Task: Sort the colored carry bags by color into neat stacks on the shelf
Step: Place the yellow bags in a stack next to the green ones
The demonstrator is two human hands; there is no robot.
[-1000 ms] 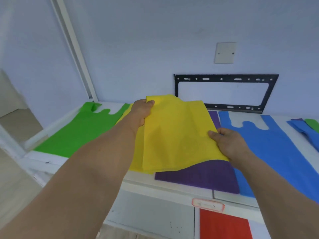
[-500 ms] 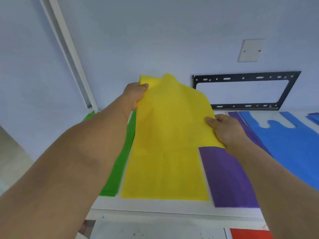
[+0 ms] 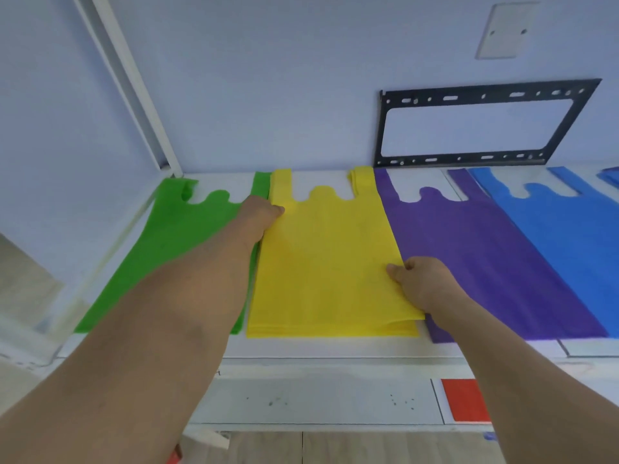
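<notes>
Four colours lie side by side on the white shelf (image 3: 328, 349) before you: green bags (image 3: 174, 249) at the left, then the yellow stack (image 3: 328, 262), then purple bags (image 3: 485, 262), then blue bags (image 3: 569, 236), all flat with their handles towards the back wall (image 3: 268, 78). Your left hand (image 3: 259, 217) sits at the yellow stack's upper left edge, with its thumb on the top bag near the handle; the rest of its fingers are hidden, so you cannot tell how they lie. Your right hand (image 3: 422, 284) holds the right edge of the top yellow bag, thumb pressed on top and fingers tucked beneath, and that lower corner stands a little raised from the stack. The pale wall carries a black metal bracket frame (image 3: 482, 123) just above the purple and blue bags, and a blank wall plate (image 3: 505, 30) higher up. A white post (image 3: 130, 85) runs up from the shelf's back left corner. Below the shelf's front edge you have a red sheet (image 3: 465, 400) on a lower level, and wood flooring (image 3: 335, 447) beneath.
</notes>
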